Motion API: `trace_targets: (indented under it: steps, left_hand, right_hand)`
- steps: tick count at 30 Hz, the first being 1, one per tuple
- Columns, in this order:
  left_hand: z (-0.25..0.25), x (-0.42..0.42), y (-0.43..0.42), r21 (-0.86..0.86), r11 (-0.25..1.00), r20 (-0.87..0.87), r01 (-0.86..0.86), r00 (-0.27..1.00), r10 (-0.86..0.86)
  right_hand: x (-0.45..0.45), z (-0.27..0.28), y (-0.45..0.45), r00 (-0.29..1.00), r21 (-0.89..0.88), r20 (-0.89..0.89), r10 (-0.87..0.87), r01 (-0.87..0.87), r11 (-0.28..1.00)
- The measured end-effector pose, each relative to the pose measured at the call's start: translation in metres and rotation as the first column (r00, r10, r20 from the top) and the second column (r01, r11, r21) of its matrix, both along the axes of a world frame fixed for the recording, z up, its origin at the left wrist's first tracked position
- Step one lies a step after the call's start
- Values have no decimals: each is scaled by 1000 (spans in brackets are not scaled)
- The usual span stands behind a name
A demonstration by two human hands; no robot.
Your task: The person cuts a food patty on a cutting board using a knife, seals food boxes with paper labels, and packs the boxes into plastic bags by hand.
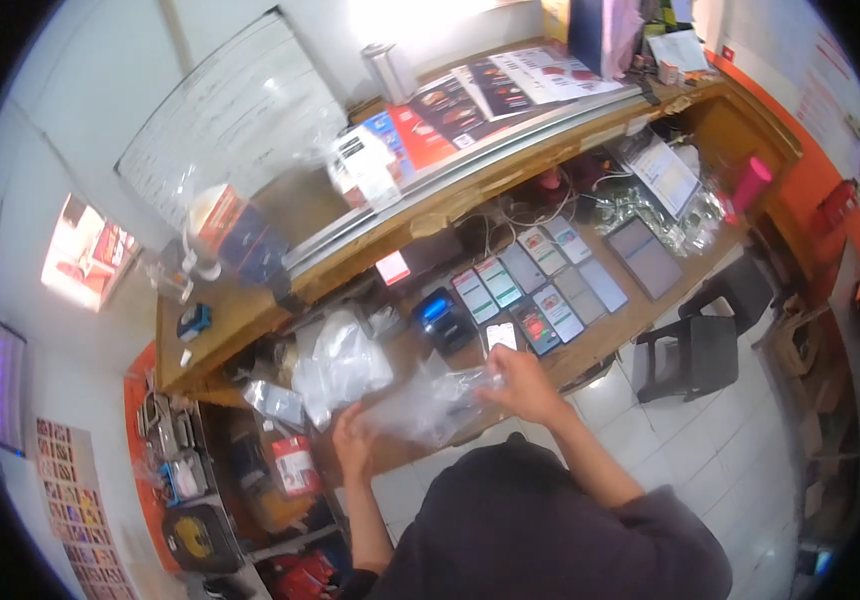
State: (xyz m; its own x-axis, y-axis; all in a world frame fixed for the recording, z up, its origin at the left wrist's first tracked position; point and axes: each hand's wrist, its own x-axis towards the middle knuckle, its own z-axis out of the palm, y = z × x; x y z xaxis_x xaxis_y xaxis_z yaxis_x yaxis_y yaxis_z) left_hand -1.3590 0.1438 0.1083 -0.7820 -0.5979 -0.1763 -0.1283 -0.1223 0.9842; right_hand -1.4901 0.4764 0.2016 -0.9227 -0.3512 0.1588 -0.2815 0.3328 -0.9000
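A clear plastic bag (420,408) is stretched between my two hands over the desk's front edge. My left hand (352,440) grips its left end, and my right hand (515,385) pinches its right end. Just above my right hand lies a phone with a lit white screen (501,336). Left of that phone sits a black device with a blue display (440,314). Rows of phones (550,308) lie to the right, beside a dark tablet (644,257). White plastic bags (342,362) are heaped beyond my left hand.
A red and white packet (296,465) is at the desk's left front. Above the desk runs a raised wooden shelf (540,152) with printed sheets (470,108). A black stool (688,358) stands on the floor at the right. Crumpled clear packaging (685,235) lies at the desk's far right.
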Motion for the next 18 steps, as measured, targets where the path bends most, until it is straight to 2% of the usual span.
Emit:
trace_targets:
  steps: [1,2,4,6,8,9,10,11,13,14,15,16,18]
  left_hand:
    - [10,-2,-2,73,997,17,33,999,-35]
    - [18,-1,-1,147,987,33,62,997,-67]
    - [31,-3,10,75,958,-10,278,961,-278]
    - [36,-9,34,214,889,-124,405,914,-386]
    - [73,-14,70,393,792,-262,467,883,-390]
    - [67,-11,75,404,795,-261,452,890,-373]
    - [59,-7,78,367,779,-251,508,860,-443]
    - [53,-5,79,330,755,-240,566,824,-513]
    - [44,-2,75,327,801,-188,502,865,-465]
    - [45,2,74,311,840,-129,444,895,-426]
    - [48,3,75,489,792,-195,365,931,-309]
    - [33,12,67,497,790,-186,357,934,-305]
    - [-7,25,40,844,492,-187,213,977,-102]
  right_hand:
    - [3,-8,-2,989,-3,-150,7,-8,1000]
    - [4,-16,-4,990,8,-135,38,-37,999]
    - [2,-33,-9,964,277,-260,-65,139,951]
    - [-1,-76,-10,976,336,-211,-60,130,933]
    - [2,-84,-14,983,394,-174,-65,130,910]
    - [5,-74,-15,995,400,-63,-71,90,912]
    - [7,-66,-17,996,403,49,-81,54,913]
    - [10,-62,-20,996,414,53,-71,42,909]
    - [18,-58,-25,957,448,-285,-53,182,875]
    - [23,-53,-27,964,460,-264,-42,165,873]
    - [23,-46,-30,989,379,-135,-62,109,919]
    - [21,-43,-34,997,287,-7,-73,72,955]
    - [24,-48,-39,998,272,29,-52,42,961]
